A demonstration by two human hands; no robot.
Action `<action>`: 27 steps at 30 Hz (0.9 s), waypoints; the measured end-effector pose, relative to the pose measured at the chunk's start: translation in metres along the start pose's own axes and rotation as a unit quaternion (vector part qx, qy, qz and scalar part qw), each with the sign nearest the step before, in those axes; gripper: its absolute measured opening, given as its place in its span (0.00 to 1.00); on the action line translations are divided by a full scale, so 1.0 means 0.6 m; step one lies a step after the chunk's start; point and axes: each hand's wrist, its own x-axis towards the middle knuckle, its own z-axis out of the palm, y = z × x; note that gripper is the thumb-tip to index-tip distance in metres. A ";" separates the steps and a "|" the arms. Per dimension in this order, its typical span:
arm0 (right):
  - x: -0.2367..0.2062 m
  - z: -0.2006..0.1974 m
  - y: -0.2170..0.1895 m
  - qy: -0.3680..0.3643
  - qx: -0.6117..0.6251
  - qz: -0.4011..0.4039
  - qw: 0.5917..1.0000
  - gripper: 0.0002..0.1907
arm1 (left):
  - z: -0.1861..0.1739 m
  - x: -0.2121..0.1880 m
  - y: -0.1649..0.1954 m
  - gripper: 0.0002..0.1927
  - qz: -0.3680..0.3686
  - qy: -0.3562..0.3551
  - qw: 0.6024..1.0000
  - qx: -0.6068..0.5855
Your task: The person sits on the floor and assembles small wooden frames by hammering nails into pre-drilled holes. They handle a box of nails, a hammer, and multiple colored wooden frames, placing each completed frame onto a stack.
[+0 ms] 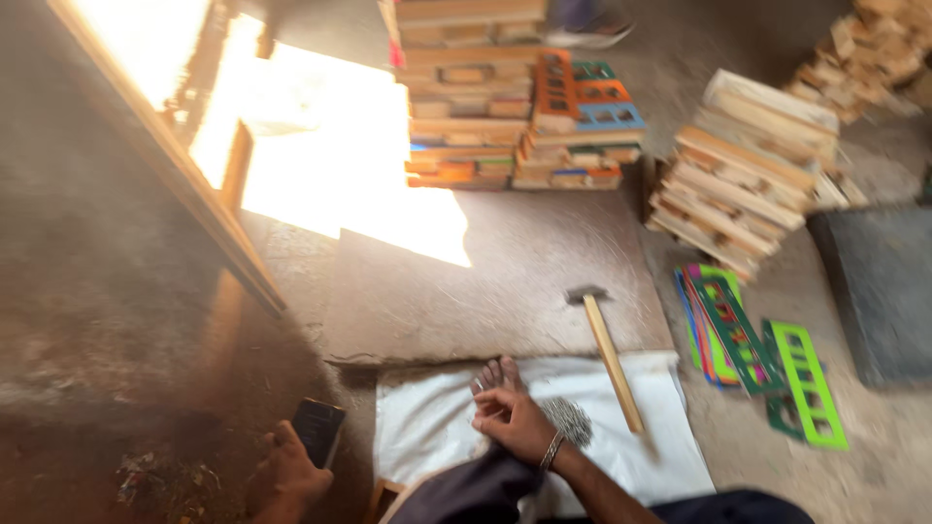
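Observation:
My left hand (291,466) holds a dark phone (317,430) low at the bottom left, close to the floor. My right hand (512,419) rests on my bare foot (495,374), fingers curled, with a metal bracelet (552,450) at the wrist; it holds nothing I can make out. The foot lies on a white sheet (631,451) spread on the floor. A small heap of nails (568,419) sits just right of the hand. A wooden-handled hammer (607,354) lies beyond the heap, its head pointing away from me.
Stacks of wooden frames (466,97) stand at the back, some with coloured pieces (592,107). Another wooden stack (743,175) is at the right. Flat coloured cut-out panels (733,330) and a green one (806,383) lie on the floor. A wooden door frame (165,155) is at left.

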 end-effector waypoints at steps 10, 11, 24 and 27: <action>-0.077 -0.069 0.007 0.038 0.086 -0.047 0.994 0.25 | -0.042 -0.027 0.091 0.54 0.094 0.134 0.985 -0.061; -0.077 -0.068 -0.005 0.034 0.114 -0.073 0.990 0.25 | -0.057 -0.047 0.118 0.54 0.129 0.112 0.983 -0.073; -0.022 -0.092 0.054 -0.174 0.743 -0.014 0.647 0.39 | -0.085 -0.160 0.351 0.41 0.598 0.044 0.768 -0.224; -0.085 -0.130 0.082 -0.069 0.682 -0.112 0.719 0.37 | -0.043 -0.048 0.227 0.30 0.453 0.102 0.851 -0.246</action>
